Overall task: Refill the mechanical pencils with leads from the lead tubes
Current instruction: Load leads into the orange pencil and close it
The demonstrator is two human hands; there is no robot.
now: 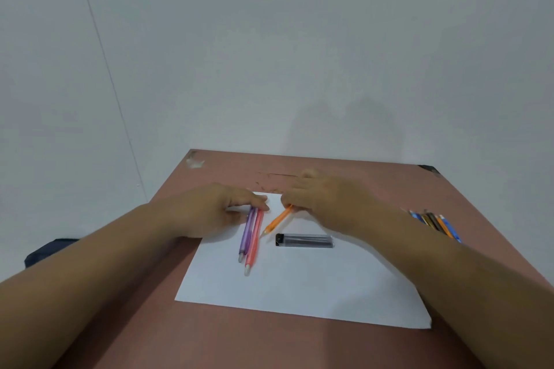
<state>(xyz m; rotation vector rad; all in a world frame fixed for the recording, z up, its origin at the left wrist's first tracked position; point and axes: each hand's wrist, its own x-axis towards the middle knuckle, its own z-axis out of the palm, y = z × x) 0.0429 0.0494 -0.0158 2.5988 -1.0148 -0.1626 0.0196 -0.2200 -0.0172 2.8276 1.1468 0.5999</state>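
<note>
1. Fingers of the left hand [209, 210] curl down onto the far ends of two pencils and pinch them against the sheet; fingers of the right hand [323, 204] close around the far end of a third pencil.
2. Pencil count on the sheet: three. Purple pencil [247, 234] and pink pencil [254, 241] lie side by side, touching along their length, pale tips pointing toward the camera. Orange pencil [277, 221] lies slanted, its tip pointing toward the lead tube and stopping just beside the pink one.
3. All three barrels are slim, round, translucent-looking plastic; motion blur hides finer detail.
4. Lead tube [304, 240] count: one. Flat, rectangular, clear dark-tinted case with a black cap at its left end, thin dark leads visible inside. It lies crosswise on the sheet, untouched, just beside the orange tip and in front of the right wrist.
5. White paper sheet [284, 290] count: one, smooth, flat, slightly skewed on the table.
6. Table [209, 338]: reddish-brown, matte, scuffed along the far edge.
7. Bundle of further pencils [436, 223] at the table's right edge, blue, orange and dark barrels; I cannot tell the exact count.
8. Wall [269, 54] behind: plain, pale grey.
</note>
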